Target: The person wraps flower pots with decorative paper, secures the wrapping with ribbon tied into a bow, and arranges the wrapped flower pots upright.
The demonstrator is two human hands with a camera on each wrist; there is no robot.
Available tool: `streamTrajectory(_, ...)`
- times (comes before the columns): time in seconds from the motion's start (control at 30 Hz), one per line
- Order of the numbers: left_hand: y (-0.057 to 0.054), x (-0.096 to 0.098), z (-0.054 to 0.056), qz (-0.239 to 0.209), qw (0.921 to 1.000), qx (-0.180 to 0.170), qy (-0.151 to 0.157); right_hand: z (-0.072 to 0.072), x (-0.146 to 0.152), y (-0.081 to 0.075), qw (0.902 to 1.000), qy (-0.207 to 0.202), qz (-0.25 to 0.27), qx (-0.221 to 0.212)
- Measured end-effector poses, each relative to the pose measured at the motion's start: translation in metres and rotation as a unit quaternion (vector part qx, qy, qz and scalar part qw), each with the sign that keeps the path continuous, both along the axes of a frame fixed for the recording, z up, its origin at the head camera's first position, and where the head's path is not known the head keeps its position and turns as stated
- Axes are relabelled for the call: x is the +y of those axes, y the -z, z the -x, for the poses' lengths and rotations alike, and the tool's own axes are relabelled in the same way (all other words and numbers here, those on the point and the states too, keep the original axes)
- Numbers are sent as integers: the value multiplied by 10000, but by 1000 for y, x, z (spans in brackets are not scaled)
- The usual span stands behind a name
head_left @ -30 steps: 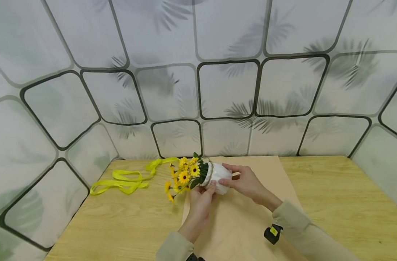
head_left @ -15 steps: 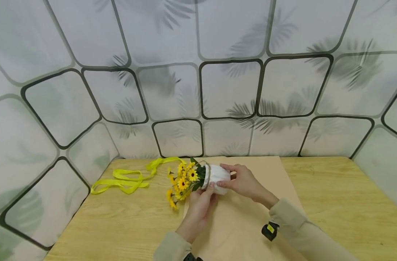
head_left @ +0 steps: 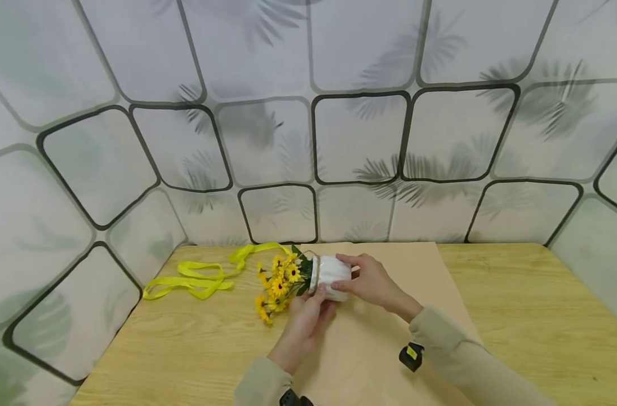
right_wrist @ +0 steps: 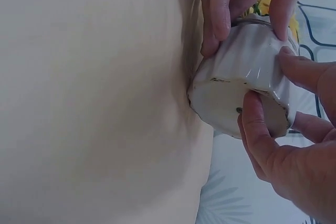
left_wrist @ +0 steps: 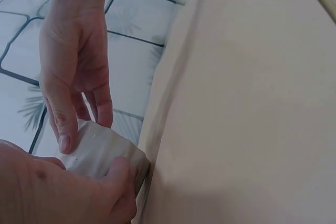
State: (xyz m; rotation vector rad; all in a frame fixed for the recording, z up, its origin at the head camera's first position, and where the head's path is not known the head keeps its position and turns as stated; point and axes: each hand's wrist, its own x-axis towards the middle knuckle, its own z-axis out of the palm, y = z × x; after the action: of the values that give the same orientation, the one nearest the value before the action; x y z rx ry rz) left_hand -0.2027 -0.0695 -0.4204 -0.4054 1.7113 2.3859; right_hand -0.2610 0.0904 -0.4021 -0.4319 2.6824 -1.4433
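A white fluted flowerpot (head_left: 333,272) with twine around its neck is tipped on its side, its mouth toward the left. Yellow flowers (head_left: 279,286) with dark centres and green leaves spill from it. My left hand (head_left: 302,318) grips the pot by the neck from the near side, thumb on top. With thumb and fingers, my right hand (head_left: 374,283) holds the base end. In the right wrist view, a fingertip of that hand presses the pot's underside (right_wrist: 218,103), which has a small dark hole. Beneath lies a sheet of brown wrapping paper (head_left: 374,349).
A loose yellow ribbon (head_left: 202,282) lies in loops at the back left of the wooden table (head_left: 186,344), one end running behind the flowers. A patterned curtain-like wall (head_left: 359,141) rises right behind the table's far edge and along both sides.
Both hands have shifted the pot slightly left and turned it to lie more level, the flowers moving left and down. The grip on it stays.
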Motion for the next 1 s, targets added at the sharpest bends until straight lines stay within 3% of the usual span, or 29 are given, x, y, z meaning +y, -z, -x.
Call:
streamTrajectory(0.4, 2, -13, -4, -206, 9996, -76, 167, 1, -7, 0, 9998, -58, 180, -114)
streamTrajectory(0.5, 4, -18, -5, -78, 9989, 16, 463, 1, -8, 1, 9996, -48, 220, -159)
streamTrajectory(0.57, 5, -23, -5, 347, 9961, 129, 805, 0, -9, 2, 9995, -40, 237, -186)
streamTrajectory(0.63, 3, -29, -6, 973, 9870, 211, 1259, 0, -9, 3, 9994, -8, 249, -238)
streamTrajectory(0.67, 1, -33, -7, 1352, 9791, 269, 1496, 0, -9, 4, 9994, 22, 254, -254)
streamTrajectory(0.73, -7, -41, -8, 2142, 9555, 479, 1970, -1, -9, 6, 9993, 89, 256, -263)
streamTrajectory(0.8, -18, -47, -9, 2772, 9269, 747, 2420, -1, -9, 8, 9990, 142, 288, -301)
streamTrajectory(0.83, -24, -50, -8, 3131, 9085, 995, 2582, -2, -9, 8, 9990, 156, 300, -303)
streamTrajectory(0.93, -41, -53, -3, 4339, 8343, 2129, 2652, -3, -8, 8, 9991, 114, 303, -268)
streamTrajectory(1.0, -48, -54, 2, 5105, 7782, 2860, 2282, -3, -8, 7, 9993, 70, 290, -219)
